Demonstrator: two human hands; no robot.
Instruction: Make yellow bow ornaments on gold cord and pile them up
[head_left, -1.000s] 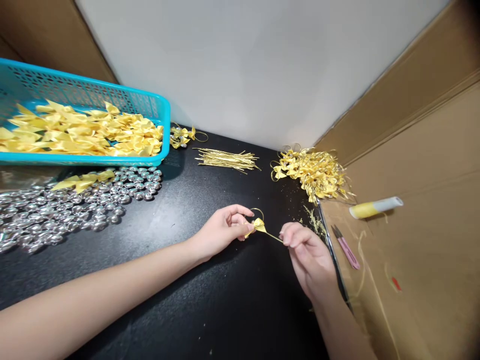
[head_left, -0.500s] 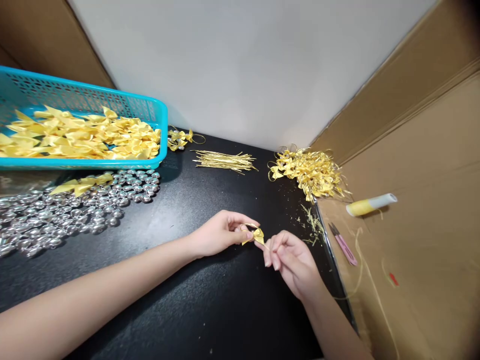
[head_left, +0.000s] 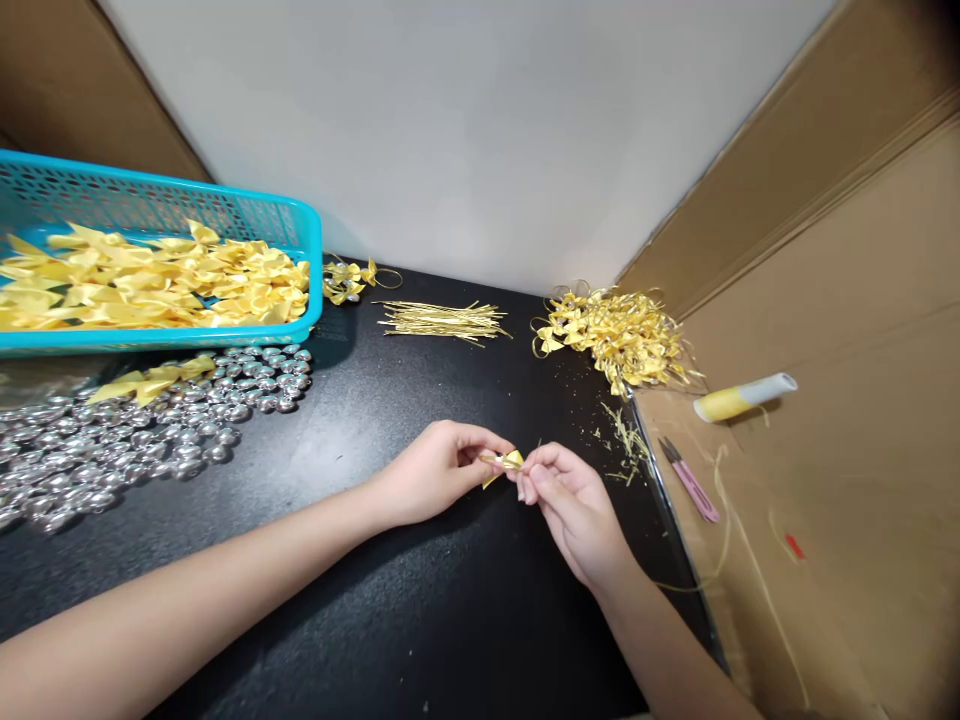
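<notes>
Between the thumb and fingers of my left hand (head_left: 442,472) is a small yellow ribbon bow (head_left: 512,460), held just above the black table (head_left: 390,610). My right hand (head_left: 574,505) is closed in a pinch at the bow's right side, on a thin gold cord that joins the bow. The fingertips cover most of the cord. Past both hands lies a bundle of straight gold cords (head_left: 446,320). A heap of yellow bows with gold loops (head_left: 619,335) is at the table's back right corner.
A blue basket (head_left: 311,270) of yellow bows (head_left: 150,280) stands at the left. Silvery beads (head_left: 150,440) spread before it, with loose bows (head_left: 154,380) on top. Cord scraps (head_left: 628,445) lie at the right edge. Pink thread snips (head_left: 690,480) and a yellow-wound tube (head_left: 742,397) rest on cardboard.
My right hand has moved left and slightly up, closing against the bow's side. The bow has turned in my left fingers. The whole view has shifted slightly.
</notes>
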